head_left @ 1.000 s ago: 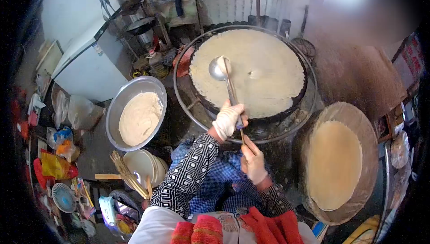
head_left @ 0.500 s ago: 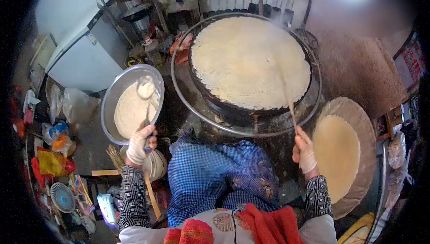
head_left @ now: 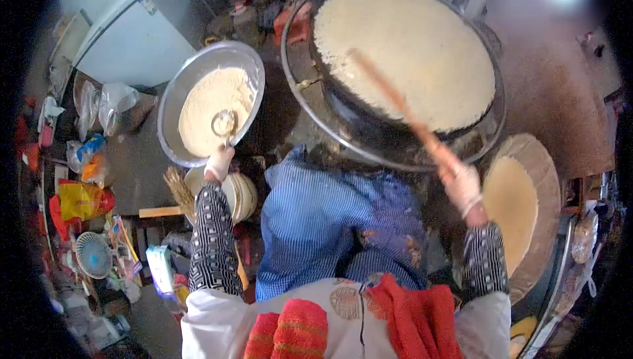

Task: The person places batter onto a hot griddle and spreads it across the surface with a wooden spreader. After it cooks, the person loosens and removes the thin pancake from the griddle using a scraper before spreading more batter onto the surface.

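Observation:
My left hand (head_left: 219, 162), in a pale glove, is closed around the handle of a ladle (head_left: 225, 122) at the near rim of a metal basin (head_left: 167, 116). The ladle's bowl rests in thick cream-coloured batter (head_left: 203, 100). My right hand (head_left: 460, 184), also gloved, grips a long wooden spatula (head_left: 402, 110), blurred by motion. Its blade reaches up and left over a large round pancake (head_left: 415, 49), which covers the griddle almost to its dark edge (head_left: 343, 105). Whether the blade touches the pancake I cannot tell.
A metal ring (head_left: 295, 87) surrounds the griddle. On the right, a golden pancake (head_left: 511, 201) lies on a round brownish mat (head_left: 544, 194). Below the basin stand a pale bucket (head_left: 245, 197) and a straw brush (head_left: 178, 186). Bags (head_left: 119, 105) and a small basket (head_left: 94, 254) fill the left side.
The view has shifted. The spatula has swung leftward across the pancake. My left hand has drawn the ladle toward the near rim of the basin.

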Tool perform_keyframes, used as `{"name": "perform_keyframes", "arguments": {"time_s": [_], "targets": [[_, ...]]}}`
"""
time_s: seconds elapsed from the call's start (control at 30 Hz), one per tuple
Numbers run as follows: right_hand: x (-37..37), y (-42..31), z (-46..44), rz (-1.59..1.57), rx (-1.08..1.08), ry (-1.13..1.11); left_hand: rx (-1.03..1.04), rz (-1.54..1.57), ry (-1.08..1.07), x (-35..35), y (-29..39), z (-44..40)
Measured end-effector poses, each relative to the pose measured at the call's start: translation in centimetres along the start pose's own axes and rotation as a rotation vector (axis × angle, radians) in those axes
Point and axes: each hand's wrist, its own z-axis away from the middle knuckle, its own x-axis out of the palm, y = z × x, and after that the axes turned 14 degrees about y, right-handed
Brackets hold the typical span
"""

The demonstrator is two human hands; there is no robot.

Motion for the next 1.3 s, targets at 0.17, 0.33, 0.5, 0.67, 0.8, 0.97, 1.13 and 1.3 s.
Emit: {"name": "perform_keyframes", "arguments": {"time_s": [0.17,0.33,0.5,0.67,0.8,0.97,1.13,1.3], "targets": [[0.1,1.9,-3.6,-0.786,0.773,0.217,0.390,-0.348,0.252,-2.0,14.3,4.6],[4.7,-4.0,-1.0,-0.877,0.680,0.116,0.718,-0.509,0.305,1.5,20.8,4.2],[9.6,-9.3,-0.3,-0.967,0.546,0.013,1.052,-0.764,0.243,8.5,28.7,3.8],[8.3,-10.1,0.8,-1.088,0.612,0.024,1.044,-1.157,-0.103,13.5,32.2,8.2],[0.8,-1.9,-3.8,-0.999,0.873,0.530,0.981,-0.806,-0.149,15.8,34.5,15.1],[6.9,3.5,-2.2,-0.559,0.156,0.421,1.230,-0.260,-0.078,18.1,36.4,26.9],[8.3,-8.3,2.6,-0.815,0.484,-0.039,1.417,-0.387,-0.630,17.6,30.7,33.1],[6.7,-9.7,5.3,-0.726,0.291,0.183,1.098,-0.415,-0.778,12.0,29.4,29.7]]}}
